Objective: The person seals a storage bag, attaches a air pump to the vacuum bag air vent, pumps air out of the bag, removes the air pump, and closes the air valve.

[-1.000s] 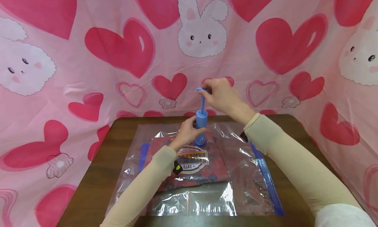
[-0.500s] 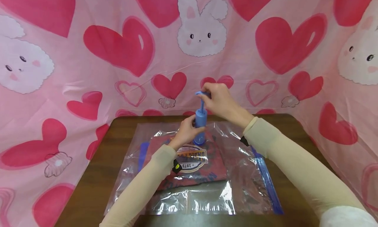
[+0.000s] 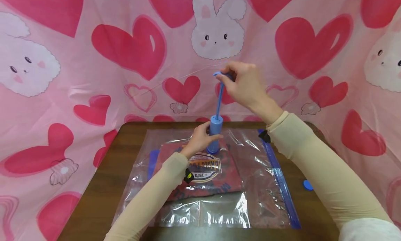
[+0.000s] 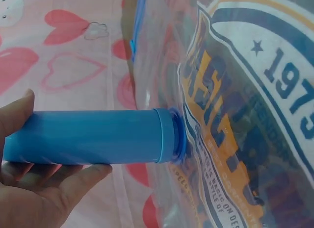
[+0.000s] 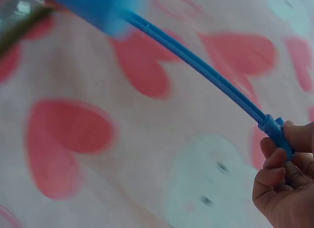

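A blue hand pump (image 3: 215,127) stands nearly upright on a clear plastic storage bag (image 3: 263,199). My left hand (image 3: 200,140) grips the pump's barrel, fingers on one side and thumb on the other. The pump's handle (image 5: 277,135) is in the curled fingers of my right hand (image 3: 245,84), high above the barrel, with a long length of rod (image 5: 196,63) showing. Inside the bag lies a folded red garment (image 3: 225,181) with a printed badge reading 1973. In the left wrist view the pump's base (image 4: 171,135) meets the bag beside the print.
The bag's blue zip edge (image 3: 282,185) runs along its right side. A round blue cap (image 3: 308,185) lies on the brown wooden table (image 3: 103,185), right of the bag. Behind the table hangs a pink curtain (image 3: 175,67) with hearts and rabbits.
My right hand first lowered the pump handle slightly, then raised it well up, drawing out more rod. My left hand keeps its hold on the barrel. The blue cap has come into sight.
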`<state>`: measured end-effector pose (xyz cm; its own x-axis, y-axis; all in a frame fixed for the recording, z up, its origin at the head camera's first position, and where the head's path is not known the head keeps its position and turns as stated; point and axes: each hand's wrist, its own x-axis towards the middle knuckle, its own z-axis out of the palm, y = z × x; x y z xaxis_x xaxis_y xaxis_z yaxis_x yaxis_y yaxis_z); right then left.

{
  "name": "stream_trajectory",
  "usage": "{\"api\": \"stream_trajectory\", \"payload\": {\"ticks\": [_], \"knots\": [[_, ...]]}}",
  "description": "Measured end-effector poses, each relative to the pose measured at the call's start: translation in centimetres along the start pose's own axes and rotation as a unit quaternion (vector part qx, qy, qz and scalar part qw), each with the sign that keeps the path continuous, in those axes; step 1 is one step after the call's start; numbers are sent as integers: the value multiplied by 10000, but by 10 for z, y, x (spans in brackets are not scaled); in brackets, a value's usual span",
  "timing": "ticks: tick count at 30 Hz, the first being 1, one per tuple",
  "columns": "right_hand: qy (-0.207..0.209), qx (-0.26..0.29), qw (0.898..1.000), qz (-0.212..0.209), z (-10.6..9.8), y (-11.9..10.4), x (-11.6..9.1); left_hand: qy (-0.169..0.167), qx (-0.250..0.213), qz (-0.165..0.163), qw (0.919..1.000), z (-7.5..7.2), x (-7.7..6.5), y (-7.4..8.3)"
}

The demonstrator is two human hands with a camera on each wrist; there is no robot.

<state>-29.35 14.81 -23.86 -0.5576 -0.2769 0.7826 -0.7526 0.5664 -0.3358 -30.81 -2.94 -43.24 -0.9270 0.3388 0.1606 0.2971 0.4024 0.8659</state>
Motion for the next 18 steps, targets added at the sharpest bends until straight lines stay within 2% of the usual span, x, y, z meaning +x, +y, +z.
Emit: {"api": "stream_trajectory", "payload": {"ticks": [3, 6, 8, 12, 16, 18], "knots": [[-565, -69, 9984, 50, 23, 13, -23, 77, 30, 22, 10000, 1, -1, -1], [-1184, -178, 9922, 341, 44, 25, -48, 97, 40, 87, 9999, 2, 0, -3], [-1426, -302, 9882, 463, 53, 31, -60, 100, 103, 141, 9998, 1, 1, -4], [-1607, -330, 9853, 481, 60, 34, -68, 114, 136, 131, 9998, 1, 1, -5], [-1648, -257, 9849, 456, 57, 31, -62, 97, 127, 53, 9999, -1, 0, -4], [-1537, -221, 9870, 413, 53, 28, -55, 79, 110, 42, 9999, -1, -1, -3]]}}
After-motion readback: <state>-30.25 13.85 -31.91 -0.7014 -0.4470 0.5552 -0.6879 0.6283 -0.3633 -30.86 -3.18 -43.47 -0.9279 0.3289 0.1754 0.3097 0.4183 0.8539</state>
